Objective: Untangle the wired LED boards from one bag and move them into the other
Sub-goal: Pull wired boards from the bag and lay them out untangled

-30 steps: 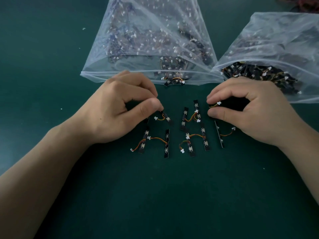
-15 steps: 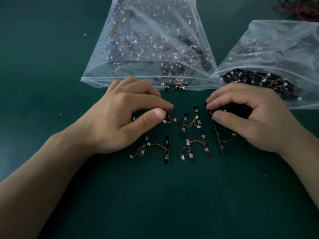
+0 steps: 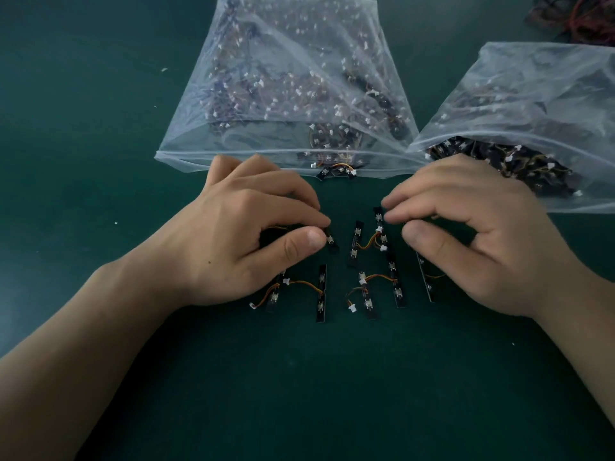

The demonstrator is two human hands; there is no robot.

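Left hand [image 3: 249,234]: thumb and forefinger pinch one short LED board [image 3: 329,240]. Right hand [image 3: 466,234]: fingers curled over the rightmost board [image 3: 427,281], grip unclear. About eight boards lie loose on the green table [image 3: 100,128] between the hands. Two clear bags — centre bag [image 3: 283,78], right bag [image 3: 532,94] — each hold tangled boards.

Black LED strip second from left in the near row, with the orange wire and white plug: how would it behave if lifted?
The thin, flat black LED strip probably stays stiff and feels light. Its curved orange wire looks floppy, so the white plug would likely dangle and might snag the neighbouring strip.
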